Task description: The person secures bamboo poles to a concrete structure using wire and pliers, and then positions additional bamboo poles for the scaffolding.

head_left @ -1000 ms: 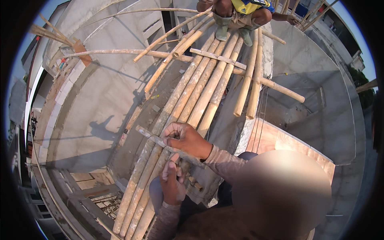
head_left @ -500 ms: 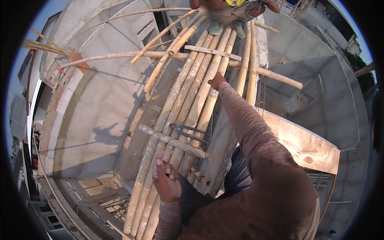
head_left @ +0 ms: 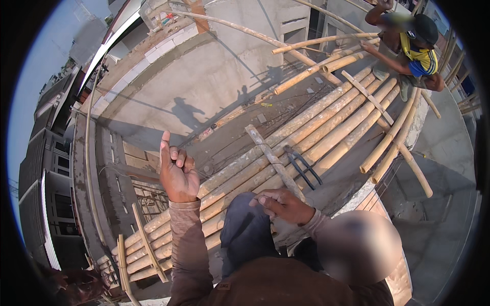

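My left hand [head_left: 179, 171] is raised over the bamboo walkway, index finger stretched upward and the others partly curled, with nothing visible in it. My right hand [head_left: 286, 205] is closed in a loose fist above my knee, the fingers curled in, and no object shows in it. Beneath both hands runs a row of long bamboo poles [head_left: 326, 135], crossed by a short wooden batten [head_left: 273, 160]. On the poles, ahead of my right hand, lies a dark metal tool with two long handles [head_left: 302, 166], perhaps pincers.
Another person [head_left: 408, 53] in a yellow and blue shirt crouches at the walkway's far right end. Loose bamboo poles [head_left: 390, 140] project near them. A grey plastered wall [head_left: 204, 71] stands to the left, and a deep drop with concrete walls [head_left: 439, 137] lies right.
My view has turned left. My right arm, stretched out pointing along the poles, has drawn back near my knee. My left hand has risen, its index finger now extended.
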{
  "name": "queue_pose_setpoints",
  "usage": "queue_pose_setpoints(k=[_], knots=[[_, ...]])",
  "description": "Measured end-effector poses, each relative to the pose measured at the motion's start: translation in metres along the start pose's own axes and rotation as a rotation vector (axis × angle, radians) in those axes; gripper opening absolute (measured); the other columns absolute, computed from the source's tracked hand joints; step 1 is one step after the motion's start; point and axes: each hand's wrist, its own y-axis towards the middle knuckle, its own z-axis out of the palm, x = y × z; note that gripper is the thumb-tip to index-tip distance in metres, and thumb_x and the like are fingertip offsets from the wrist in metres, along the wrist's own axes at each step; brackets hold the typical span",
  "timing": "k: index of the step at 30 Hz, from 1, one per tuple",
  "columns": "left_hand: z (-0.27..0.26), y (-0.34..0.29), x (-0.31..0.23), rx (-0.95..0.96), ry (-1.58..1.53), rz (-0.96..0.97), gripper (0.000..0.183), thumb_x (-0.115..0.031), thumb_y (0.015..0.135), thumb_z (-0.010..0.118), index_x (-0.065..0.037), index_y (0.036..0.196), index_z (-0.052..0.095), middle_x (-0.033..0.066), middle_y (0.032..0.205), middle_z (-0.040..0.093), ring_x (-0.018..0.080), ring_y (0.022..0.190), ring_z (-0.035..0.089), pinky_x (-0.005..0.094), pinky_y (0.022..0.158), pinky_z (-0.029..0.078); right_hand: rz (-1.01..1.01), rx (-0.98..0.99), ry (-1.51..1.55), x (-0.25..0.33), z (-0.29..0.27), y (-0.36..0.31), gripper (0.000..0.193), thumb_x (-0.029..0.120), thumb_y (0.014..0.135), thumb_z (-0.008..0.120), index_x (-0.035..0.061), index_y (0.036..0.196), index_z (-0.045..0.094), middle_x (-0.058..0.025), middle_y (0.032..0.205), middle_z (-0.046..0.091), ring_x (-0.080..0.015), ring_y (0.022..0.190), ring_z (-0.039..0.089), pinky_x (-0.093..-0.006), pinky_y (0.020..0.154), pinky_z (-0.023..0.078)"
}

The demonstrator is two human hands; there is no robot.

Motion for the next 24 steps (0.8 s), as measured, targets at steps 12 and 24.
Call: queue_pose_setpoints(k=[12, 24], knots=[[-0.063, -0.037, -0.068, -0.175, -0.060, 0.048, 0.037, -0.033, 0.102, 0.052, -0.009, 0.131, 0.051, -0.0076, 0.071, 0.037, 0.0032, 0.057, 0.033, 0.0200, 0.051, 0.030, -0.169, -0.012, -0.294, -0.002, 0.053, 0.001, 0.028, 0.020, 0.096, 0.058, -0.0055, 0.105, 0.065, -0.0069, 0.079, 0.065, -0.0117, 0.069, 0.060, -0.0287, 0.066, 0.050], [-0.053, 0.000, -0.103, -0.184, -0.104, 0.281, 0.035, -0.026, 0.103, 0.050, -0.005, 0.130, 0.049, -0.0076, 0.071, 0.038, 0.0026, 0.057, 0.034, 0.0187, 0.048, 0.027, 0.192, 0.072, 0.047, 0.033, 0.035, -0.002, 0.028, 0.013, 0.094, 0.060, -0.0069, 0.114, 0.060, -0.0122, 0.090, 0.068, -0.0107, 0.060, 0.060, -0.0248, 0.052, 0.048]])
